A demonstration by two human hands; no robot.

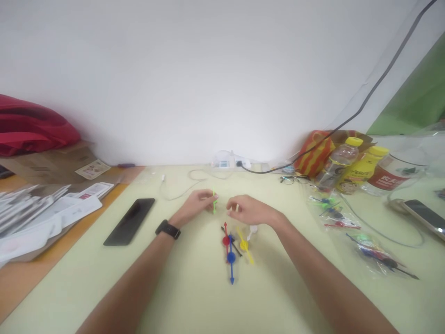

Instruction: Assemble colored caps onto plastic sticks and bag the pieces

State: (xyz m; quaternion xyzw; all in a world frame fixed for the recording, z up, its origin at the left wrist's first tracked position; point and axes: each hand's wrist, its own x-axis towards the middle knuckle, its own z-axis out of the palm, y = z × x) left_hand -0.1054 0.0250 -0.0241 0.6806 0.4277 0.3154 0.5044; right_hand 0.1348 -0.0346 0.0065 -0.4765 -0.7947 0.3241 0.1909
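My left hand (201,200) pinches a bright green plastic arrow spinner (214,202), held upright between thumb and fingers. A short gap to its right, my right hand (247,208) is curved with thumb and forefinger apart, and nothing shows between them. Below the hands lies a loose group of arrow spinners with round centres. A blue arrow spinner (231,257) overlaps a red arrow spinner (225,240) and a black arrow spinner (238,249). Beside them rest a yellow arrow spinner (244,245) and a white piece (252,229), the latter partly under my right wrist.
A black phone (129,221) lies left of my watch-wearing arm. Stacked white packets (74,208) and a cardboard box (52,164) stand further left. On the right are plastic bags of spinners (378,255), bottles (361,169), glasses (294,179) and another phone (426,215). Cables run along the wall.
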